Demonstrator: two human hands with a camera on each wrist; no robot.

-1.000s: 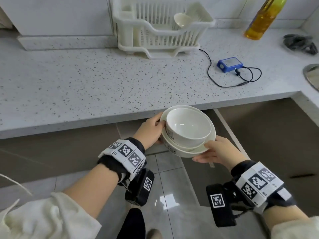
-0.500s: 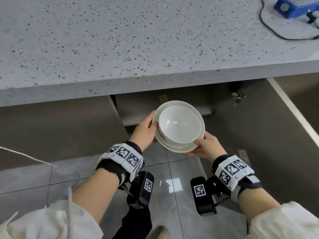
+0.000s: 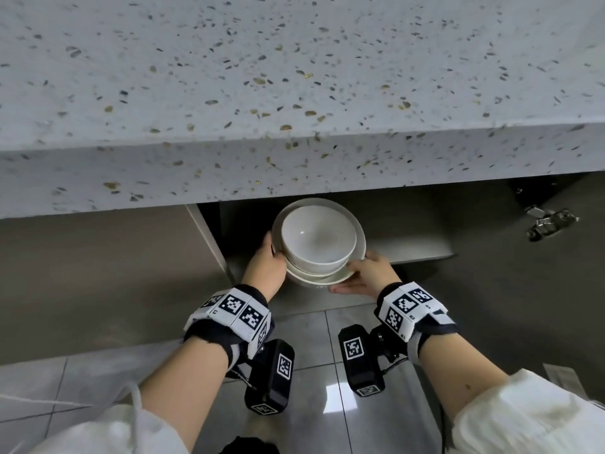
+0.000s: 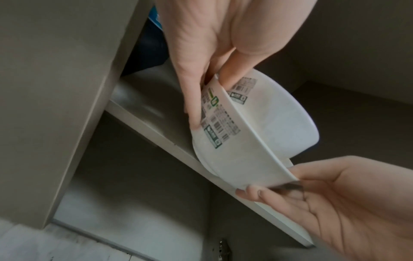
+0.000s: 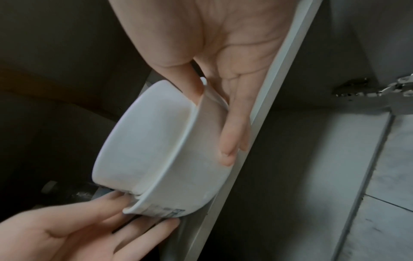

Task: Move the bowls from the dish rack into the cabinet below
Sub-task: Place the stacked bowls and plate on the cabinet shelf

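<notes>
Two white bowls are stacked, a smaller deep bowl (image 3: 319, 239) nested in a wider bowl (image 3: 327, 279). Both hands hold the stack level at the open cabinet's mouth, just under the countertop edge. My left hand (image 3: 265, 263) pinches the wide bowl's left rim, thumb inside (image 4: 225, 74) and fingers on its labelled wall (image 4: 214, 123). My right hand (image 3: 366, 273) grips the right rim, thumb on top and fingers beneath (image 5: 232, 141). The stack's foot hovers close above the cabinet shelf (image 3: 419, 247), whose front edge (image 4: 156, 134) runs under it.
The speckled countertop (image 3: 294, 93) overhangs the cabinet opening. The open door with a metal hinge (image 3: 550, 221) stands at the right, and a closed door (image 3: 98, 273) at the left. Grey floor tiles (image 3: 314, 371) lie below. Something blue (image 4: 155, 19) sits deep in the cabinet.
Both hands have carried the stacked bowls down and forward, from in front of the counter edge to the cabinet shelf. My view has dropped, so the dish rack is out of sight.
</notes>
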